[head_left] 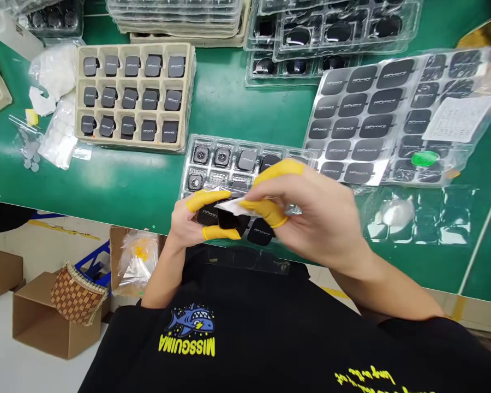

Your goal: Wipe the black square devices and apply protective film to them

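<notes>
Between the yellow-cotted thumb and forefinger of my left hand [188, 218] is a black square smartwatch body [228, 219], its dark face tilted up. My right hand [315, 207], also with yellow finger cots, pinches a thin white cloth-like piece [234, 205] against the watch's upper edge. Under both hands lies a clear plastic tray [187, 180] with watch bodies in its pockets, some showing round sensor backs and some covered by dark film labelled HiFuture. My right hand hides part of that tray.
A beige tray of square black pieces [135, 143] stands left on the green table [221, 103]. At right lie sheets of HiFuture films [352, 125] and a clear blister tray [442, 218]. Stacked trays [335, 49] line the back. Cardboard boxes [57, 311] sit below left.
</notes>
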Action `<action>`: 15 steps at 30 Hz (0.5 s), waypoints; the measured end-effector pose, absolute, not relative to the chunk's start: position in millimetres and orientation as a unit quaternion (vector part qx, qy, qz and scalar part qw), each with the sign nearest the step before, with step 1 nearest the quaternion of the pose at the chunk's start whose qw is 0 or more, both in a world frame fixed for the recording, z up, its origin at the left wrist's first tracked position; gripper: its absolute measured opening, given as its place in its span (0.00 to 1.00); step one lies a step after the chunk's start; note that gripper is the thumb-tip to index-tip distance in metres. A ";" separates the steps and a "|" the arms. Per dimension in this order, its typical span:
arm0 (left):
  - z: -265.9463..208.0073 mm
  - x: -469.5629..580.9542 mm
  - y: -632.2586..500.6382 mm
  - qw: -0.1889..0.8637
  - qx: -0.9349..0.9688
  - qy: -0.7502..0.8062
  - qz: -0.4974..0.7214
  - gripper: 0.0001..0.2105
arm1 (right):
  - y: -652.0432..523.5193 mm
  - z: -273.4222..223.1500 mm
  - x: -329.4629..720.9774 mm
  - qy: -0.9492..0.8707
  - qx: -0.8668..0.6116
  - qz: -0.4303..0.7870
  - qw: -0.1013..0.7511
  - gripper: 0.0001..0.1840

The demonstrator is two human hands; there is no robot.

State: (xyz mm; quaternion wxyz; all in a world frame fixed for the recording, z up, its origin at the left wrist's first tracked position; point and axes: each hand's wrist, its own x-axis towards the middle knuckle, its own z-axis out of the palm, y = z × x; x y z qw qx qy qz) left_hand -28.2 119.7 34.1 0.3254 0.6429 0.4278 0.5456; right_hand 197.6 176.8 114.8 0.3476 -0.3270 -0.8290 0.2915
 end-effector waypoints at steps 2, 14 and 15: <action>34.9 -27.3 122.0 0.320 0.649 0.413 0.554 0.36 | 177.8 107.4 187.6 -0.858 -0.297 0.259 0.329 0.12; 27.3 -37.5 117.5 0.315 0.615 0.433 0.579 0.34 | 199.5 113.7 239.9 -0.919 -0.237 0.242 0.203 0.09; 27.4 -36.8 117.9 0.318 0.612 0.429 0.584 0.35 | 200.8 117.0 243.3 -0.905 -0.262 0.248 0.227 0.07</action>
